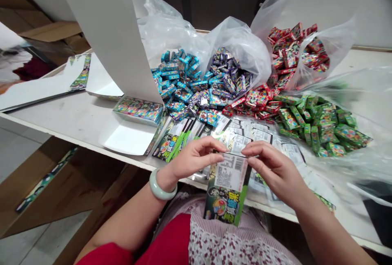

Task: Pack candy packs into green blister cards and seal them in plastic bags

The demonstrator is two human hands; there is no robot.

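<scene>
While the left hand [196,159] and right hand [275,171] each pinch the top edge of a printed packet [226,191] between thumb and fingers, small boxes [315,122] lie heaped on the bench [61,114].

4 candy piles [196,89]; 1 pkg strip [228,187]

Only one view, head-worn, looking forward and down from the person's own viewpoint over a white table [76,112], close above the left hand [194,159] and right hand [275,171].
</scene>
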